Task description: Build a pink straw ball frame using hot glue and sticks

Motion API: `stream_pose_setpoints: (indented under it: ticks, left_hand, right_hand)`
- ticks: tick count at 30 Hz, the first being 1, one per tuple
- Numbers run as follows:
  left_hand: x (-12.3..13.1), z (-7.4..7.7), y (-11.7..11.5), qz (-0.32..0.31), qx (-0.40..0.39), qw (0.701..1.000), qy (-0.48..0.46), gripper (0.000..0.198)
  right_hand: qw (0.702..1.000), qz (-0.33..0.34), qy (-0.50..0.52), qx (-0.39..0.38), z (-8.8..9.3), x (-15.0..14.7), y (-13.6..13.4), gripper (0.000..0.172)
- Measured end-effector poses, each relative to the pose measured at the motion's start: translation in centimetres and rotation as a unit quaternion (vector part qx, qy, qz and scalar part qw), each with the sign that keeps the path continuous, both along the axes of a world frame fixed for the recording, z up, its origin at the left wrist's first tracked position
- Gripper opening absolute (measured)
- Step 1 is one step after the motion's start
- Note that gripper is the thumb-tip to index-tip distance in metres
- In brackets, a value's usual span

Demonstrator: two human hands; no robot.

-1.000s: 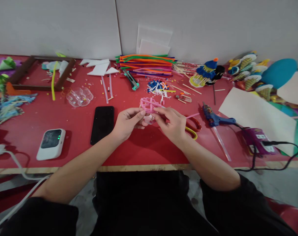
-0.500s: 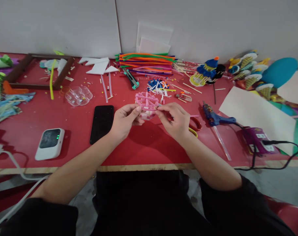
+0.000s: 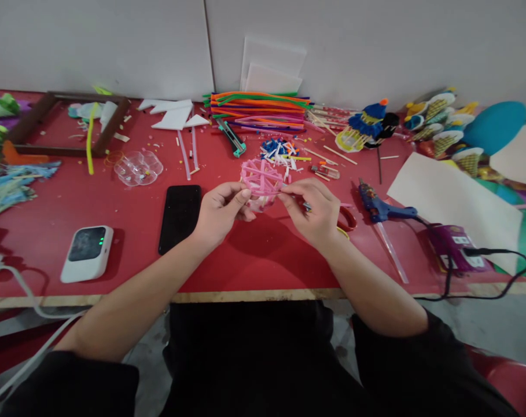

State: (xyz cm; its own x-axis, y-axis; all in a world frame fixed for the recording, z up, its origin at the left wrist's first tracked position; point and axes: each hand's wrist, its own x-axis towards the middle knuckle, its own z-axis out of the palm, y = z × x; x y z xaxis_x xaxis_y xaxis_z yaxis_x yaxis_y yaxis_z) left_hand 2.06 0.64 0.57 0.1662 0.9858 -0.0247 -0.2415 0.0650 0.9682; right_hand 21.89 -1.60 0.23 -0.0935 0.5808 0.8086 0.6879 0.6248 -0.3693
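Observation:
A pink lattice made of straw pieces (image 3: 261, 177) is held a little above the red table (image 3: 254, 260), tilted up toward me. My left hand (image 3: 221, 211) pinches its lower left edge between thumb and fingers. My right hand (image 3: 313, 209) pinches its right edge with closed fingertips. A small pale part hangs under the lattice between my two hands.
A black phone (image 3: 180, 216) lies left of my hands, a white device with green lights (image 3: 87, 253) further left. Scissors (image 3: 346, 222) and a blue glue gun (image 3: 378, 208) lie to the right. Cut straw bits (image 3: 279, 152), a straw bundle (image 3: 258, 110), a cutter (image 3: 232, 139) behind.
The pink lattice has been lifted and tilted upright from lying flatter near the table. Both hands rose slightly with it; my right hand shifted to its right edge.

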Motion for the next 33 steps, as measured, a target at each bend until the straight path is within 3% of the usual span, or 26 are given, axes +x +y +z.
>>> stream_pose_setpoints:
  ticks: [25, 33]
  left_hand:
    - [-0.39, 0.51, 0.40, -0.048, -0.029, 0.996, -0.073, 0.045]
    - [-0.47, 0.40, 0.43, -0.043, -0.023, 0.998, -0.040, 0.042]
  right_hand:
    - [0.999, -0.012, 0.013, -0.033, -0.03, 0.27, 0.20, 0.013]
    - [0.998, 0.020, 0.034, -0.049, -0.09, 0.20, 0.09, 0.015]
